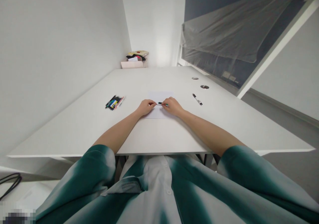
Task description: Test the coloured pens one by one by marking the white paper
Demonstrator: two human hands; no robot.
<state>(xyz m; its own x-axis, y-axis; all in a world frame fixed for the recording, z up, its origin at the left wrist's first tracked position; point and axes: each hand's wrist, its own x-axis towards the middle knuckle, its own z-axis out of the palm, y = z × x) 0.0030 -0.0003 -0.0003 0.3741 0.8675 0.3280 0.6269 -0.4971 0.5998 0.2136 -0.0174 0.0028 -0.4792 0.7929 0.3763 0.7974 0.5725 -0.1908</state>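
On my feed from the head camera, both bare forearms reach out over a white rectangular table [74,131], and the two hands meet near its middle. The left hand [146,107] is curled closed, its fingertips pinching one end of a thin black marker with a green end [161,103]. The right hand [172,106] is also closed, gripping the green end from the other side. At this size I cannot tell whether the marker is one piece or a cap and barrel.

The marker sits just above a sheet of white paper [159,96], and the heels of both hands are at the sheet's edges. Left of the hands, a tight bundle of multicoloured felt-tip pens [114,102] lies on the table, well apart from the paper. To the right lies a single black-and-white marker [197,99], near two round metal grommets [200,82] set into the tabletop. At the table's far end, a pale cardboard box [132,63] holds folded cloth. The person's sleeves [97,164] are green and white tie-dye.
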